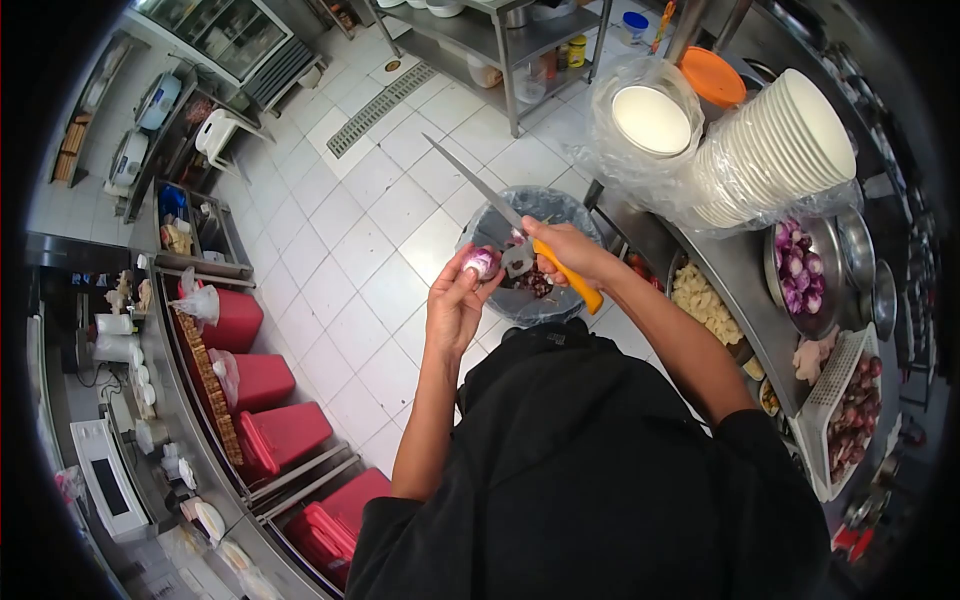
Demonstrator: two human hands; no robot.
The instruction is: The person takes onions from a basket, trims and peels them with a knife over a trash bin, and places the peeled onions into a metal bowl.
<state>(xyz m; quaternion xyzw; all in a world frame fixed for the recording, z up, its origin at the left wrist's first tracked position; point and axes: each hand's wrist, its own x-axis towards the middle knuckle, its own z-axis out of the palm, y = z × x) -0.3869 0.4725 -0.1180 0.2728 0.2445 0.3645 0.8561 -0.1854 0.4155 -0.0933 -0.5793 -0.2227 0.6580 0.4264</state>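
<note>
onion [482, 262]: one, left fingers [465, 286] gripping it | knife [478, 183]: one, right fingers [547, 235] clamped round handle [587, 294] | grey-lined bin [575, 208]: one

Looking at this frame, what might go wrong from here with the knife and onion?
Two risks, as I judge it. The bare left hand holds the onion close to the knife in the right hand, so a slip might nick the fingers. The onion is also held up at the bin, so if the grip fails, it could drop among the scraps or onto the floor.
</note>
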